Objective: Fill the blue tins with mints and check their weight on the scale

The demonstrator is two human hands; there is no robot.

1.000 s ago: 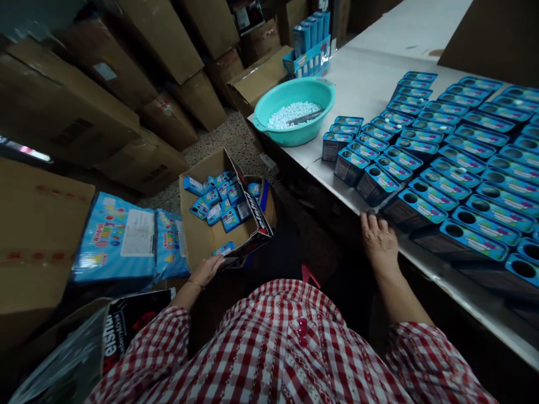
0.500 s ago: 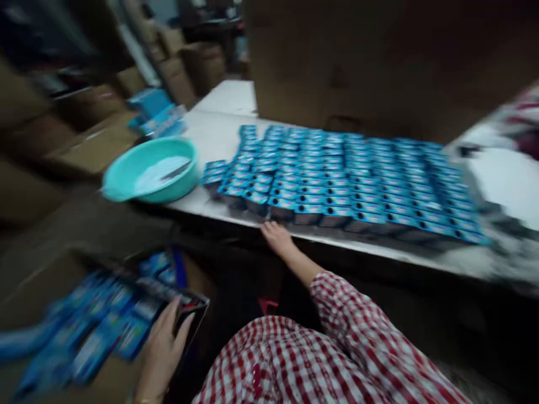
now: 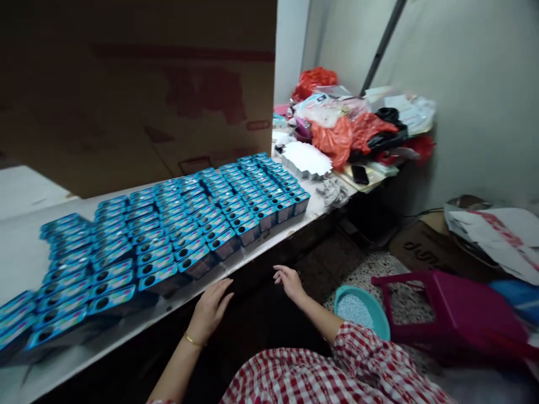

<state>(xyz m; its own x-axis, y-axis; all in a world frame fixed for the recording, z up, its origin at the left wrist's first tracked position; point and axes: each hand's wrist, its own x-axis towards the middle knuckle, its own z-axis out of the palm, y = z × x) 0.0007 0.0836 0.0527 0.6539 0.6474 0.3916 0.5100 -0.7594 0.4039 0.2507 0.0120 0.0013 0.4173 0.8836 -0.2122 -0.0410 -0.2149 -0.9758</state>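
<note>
As I look forward and down from the head view, my left grip (image 3: 209, 307) is just beside the front edge of the white-topped bench (image 3: 20, 247), its fingers stretched out and its thumb apart from them; I cannot tell whether the fingertips touch the edge. My right grip (image 3: 291, 285) hangs in front of the bench, near the left one, fingers loosely extended and apart. A thin gold-coloured bracelet (image 3: 194, 340) circles my left wrist. The blue upright cardboard boxes with round dark holes in their tops (image 3: 159, 276) stand in close rows on the bench, the nearest row along the front edge. Behind them rises a large brown cardboard panel (image 3: 138, 112). Past the rows, at the far right end, a black phone (image 3: 360, 174) lies near crumpled orange-red plastic bags (image 3: 332, 140). To my right, a round teal plastic basin (image 3: 340, 293) holding small white pieces sits beside a magenta plastic stool (image 3: 475, 308) lying on its side.
</note>
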